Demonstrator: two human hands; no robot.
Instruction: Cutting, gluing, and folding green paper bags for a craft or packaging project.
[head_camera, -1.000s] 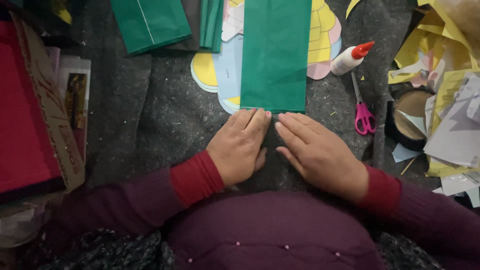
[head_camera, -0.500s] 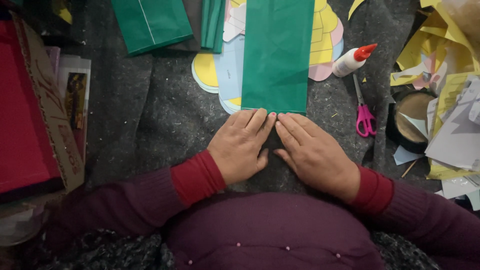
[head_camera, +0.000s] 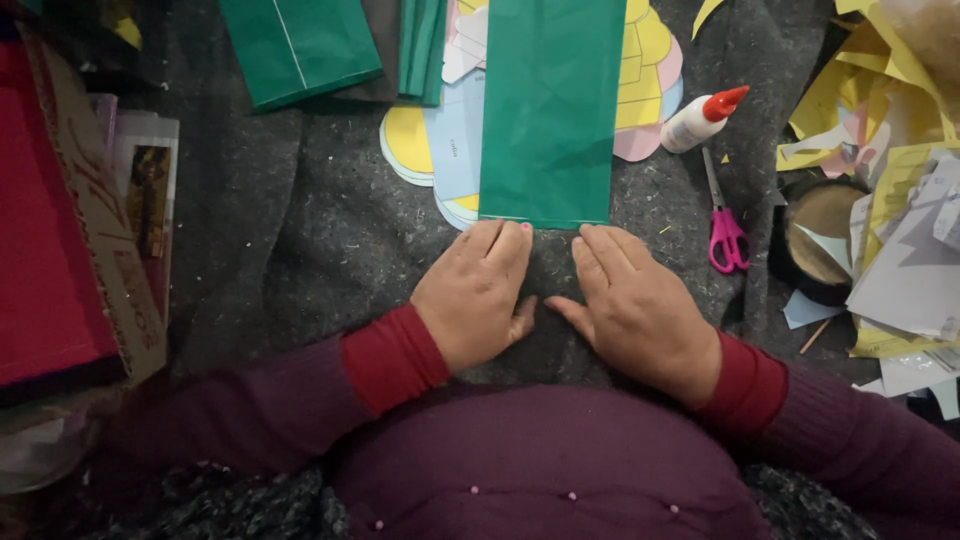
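Both hands lay flat, palms down, on the grey felt blanket (head_camera: 300, 250), side by side and nearly touching at the thumbs. Left hand (head_camera: 478, 292): fingers straight and pressed together, tips just touching the near edge of the green paper sheet (head_camera: 550, 110). Right hand (head_camera: 632, 305): fingers also held close together, tips at or just short of that same edge; whether they actually touched the paper was hard to tell. Neither hand pinched or gripped anything.

The green paper sheet lay flat straight ahead of the hands, long side running away from the person, its near edge looking folded. It covered part of a stack of pastel cut-out shapes (head_camera: 415, 140), yellow, pale blue and pink.

Right of the sheet lay a white glue bottle (head_camera: 700, 118) with a red cap, tilted. Just below it were pink-handled scissors (head_camera: 725, 225), near the right hand but apart from it. More green paper (head_camera: 300, 45) lay at upper left. A red-covered box with a cardboard edge (head_camera: 60, 220) sat far left. A heap of yellow and white paper scraps (head_camera: 890, 200) filled the right side, partly covering a round dark container (head_camera: 820, 235).
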